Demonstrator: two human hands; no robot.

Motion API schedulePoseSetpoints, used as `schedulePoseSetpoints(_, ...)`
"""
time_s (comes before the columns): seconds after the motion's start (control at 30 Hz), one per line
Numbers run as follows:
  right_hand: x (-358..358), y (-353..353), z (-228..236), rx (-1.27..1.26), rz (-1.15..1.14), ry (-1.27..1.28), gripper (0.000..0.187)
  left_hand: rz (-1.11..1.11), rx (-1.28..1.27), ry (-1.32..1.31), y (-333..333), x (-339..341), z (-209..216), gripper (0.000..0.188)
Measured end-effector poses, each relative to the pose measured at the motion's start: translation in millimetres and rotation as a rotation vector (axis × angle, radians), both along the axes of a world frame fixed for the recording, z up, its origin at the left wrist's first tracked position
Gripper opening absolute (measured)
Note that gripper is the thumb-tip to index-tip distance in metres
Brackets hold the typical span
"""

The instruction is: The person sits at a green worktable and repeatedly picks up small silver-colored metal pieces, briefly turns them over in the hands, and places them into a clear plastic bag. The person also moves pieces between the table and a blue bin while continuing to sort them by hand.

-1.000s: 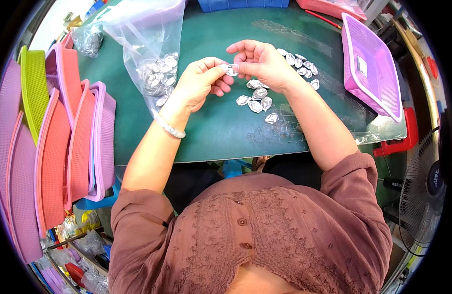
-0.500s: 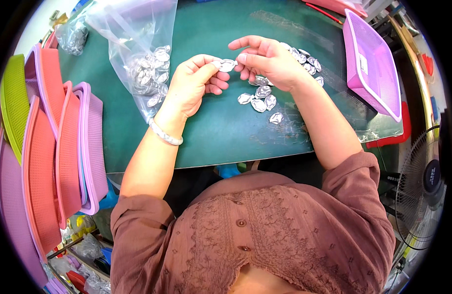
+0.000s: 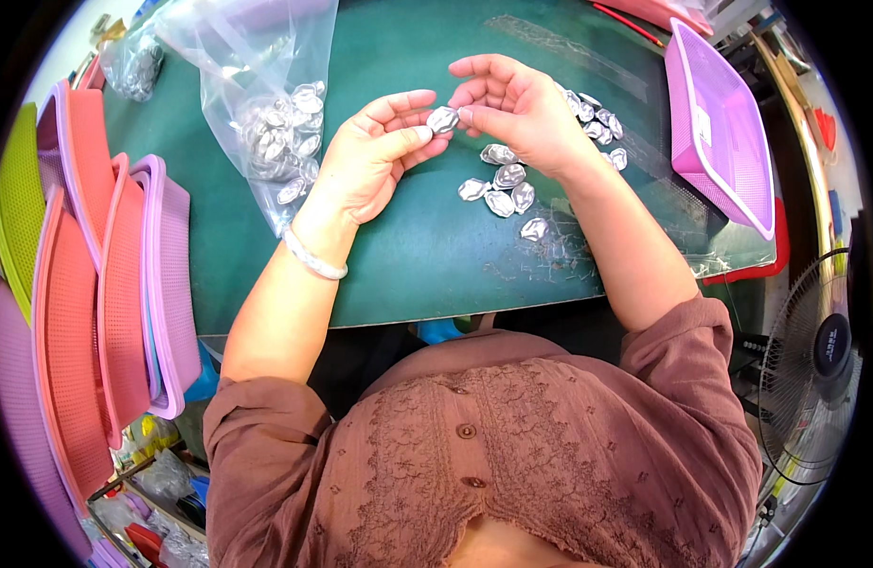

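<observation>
Between the thumb and fingers of my left hand (image 3: 380, 147) is a small silver oval metal piece (image 3: 443, 119) with a wavy, dented surface. My right hand (image 3: 522, 114) has its thumb and a finger closed at the right edge of that same piece, the index finger curved above. Below my right hand lie several loose silver pieces (image 3: 509, 177) on the green table (image 3: 399, 256). A further cluster of silver pieces (image 3: 602, 123) is partly hidden behind my right wrist. Left of my left hand is a clear plastic bag (image 3: 252, 57) holding many similar pieces.
Stacked plastic baskets (image 3: 67, 331) in pink, purple and green stand along the left. A purple basket (image 3: 721, 133) sits at the table's right side, with a red pen (image 3: 628, 25) beyond it. Another small bag (image 3: 138, 71) lies far left; a black fan (image 3: 815, 350) stands lower right.
The silver piece has turned between my hands and now shows its wavy face. The fingers of my left hand have opened out a little, and my right hand has risen slightly.
</observation>
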State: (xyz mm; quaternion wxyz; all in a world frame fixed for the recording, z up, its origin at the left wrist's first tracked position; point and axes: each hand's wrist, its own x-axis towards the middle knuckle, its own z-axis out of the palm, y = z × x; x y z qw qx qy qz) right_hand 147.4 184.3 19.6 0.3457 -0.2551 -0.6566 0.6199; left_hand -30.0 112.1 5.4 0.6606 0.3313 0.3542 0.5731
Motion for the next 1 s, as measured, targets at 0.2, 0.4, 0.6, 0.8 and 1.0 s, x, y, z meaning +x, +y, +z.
schedulePoseSetpoints(0.2,1.5,0.4,1.4,-0.002,0.041,-0.023,0.038,-0.079,-0.054,-0.056,2.6,-3.3,0.6,0.033)
schedulePoseSetpoints(0.4,25.6,16.0,18.1,0.377,0.170,-0.440,0.044,-0.023,-0.109,0.010,0.7,-3.2,0.8,0.029)
schedulePoseSetpoints(0.6,25.0,9.0,20.4,0.639,0.254,-0.803,0.052,-0.114,-0.154,-0.131,4.9,-12.5,-7.2,0.021)
schedulePoseSetpoints(0.8,18.8,12.6,4.2,0.498,0.117,-0.510,0.048,-0.189,-0.157,0.071,2.4,-6.7,-3.9,0.015)
schedulePoseSetpoints(1.0,8.9,4.1,6.0,0.261,0.115,-0.301,0.046,-0.133,-0.144,0.262,-2.8,3.3,3.5,0.011)
